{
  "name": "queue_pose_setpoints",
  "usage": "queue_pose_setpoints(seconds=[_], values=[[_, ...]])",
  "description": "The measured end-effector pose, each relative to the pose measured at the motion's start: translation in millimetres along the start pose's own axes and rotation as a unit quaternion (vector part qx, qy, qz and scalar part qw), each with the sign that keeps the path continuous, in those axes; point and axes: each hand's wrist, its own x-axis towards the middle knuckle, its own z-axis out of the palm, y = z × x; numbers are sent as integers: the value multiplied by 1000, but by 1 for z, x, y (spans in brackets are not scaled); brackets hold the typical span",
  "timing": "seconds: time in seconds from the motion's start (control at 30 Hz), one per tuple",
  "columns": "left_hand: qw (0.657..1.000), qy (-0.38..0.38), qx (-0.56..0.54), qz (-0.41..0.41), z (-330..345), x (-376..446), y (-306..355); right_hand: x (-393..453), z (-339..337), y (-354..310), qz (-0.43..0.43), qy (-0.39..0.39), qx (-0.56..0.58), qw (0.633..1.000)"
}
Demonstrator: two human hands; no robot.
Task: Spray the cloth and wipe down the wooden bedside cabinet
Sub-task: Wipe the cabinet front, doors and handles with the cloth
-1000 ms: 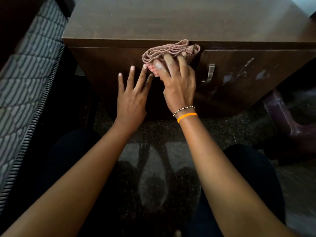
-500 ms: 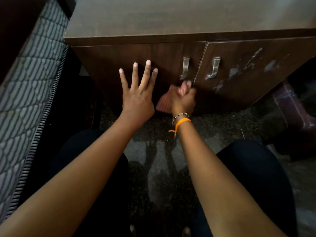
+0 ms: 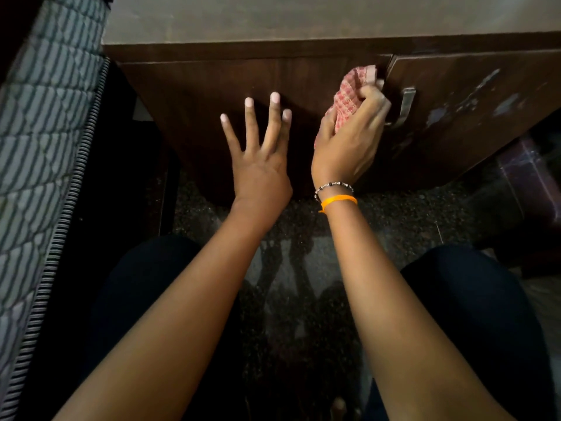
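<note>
Head view: the right hand (image 3: 349,138) grips a bunched pink checked cloth (image 3: 349,92), pressing it against the dark wooden cabinet (image 3: 212,86) front by the seam between its two doors, just left of a metal handle (image 3: 405,106). The left hand (image 3: 259,159) is open, fingers spread, flat toward the left door, holding nothing

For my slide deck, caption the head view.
Right hand wipes cabinet door with pink cloth; left hand spread open.

Right hand (image 3: 349,141) presses bunched pink cloth (image 3: 349,92) against cabinet (image 3: 212,86) front beside metal handle (image 3: 405,106); left hand (image 3: 258,156) spread flat on cabinet's left door.
</note>
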Motion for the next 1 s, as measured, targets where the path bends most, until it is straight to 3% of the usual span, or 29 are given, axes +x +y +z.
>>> queue_pose_setpoints(seconds=[0.07,0.17,0.37,0.47,0.6,0.73,0.9,1.0], values=[[1000,3,-7,-4,1,0,0,-6,4,2,105,6,56,993],[1000,5,-9,-4,1,0,0,-4,11,7,272,-1,178,946],[1000,5,-3,9,-1,-2,-5,-18,6,26,162,-68,174,969],[999,19,-24,25,-2,-4,-10,-13,0,30,192,-91,228,950],[998,33,-41,35,1,-15,-17,-13,2,13,217,-53,286,932],[996,-84,-3,43,17,-38,-15,-24,25,35,298,-76,205,929],[992,-119,30,41,39,-27,-28,-63,68,64,476,-71,210,851],[990,-129,42,34,41,-23,-31,-68,82,74,584,-115,264,759]])
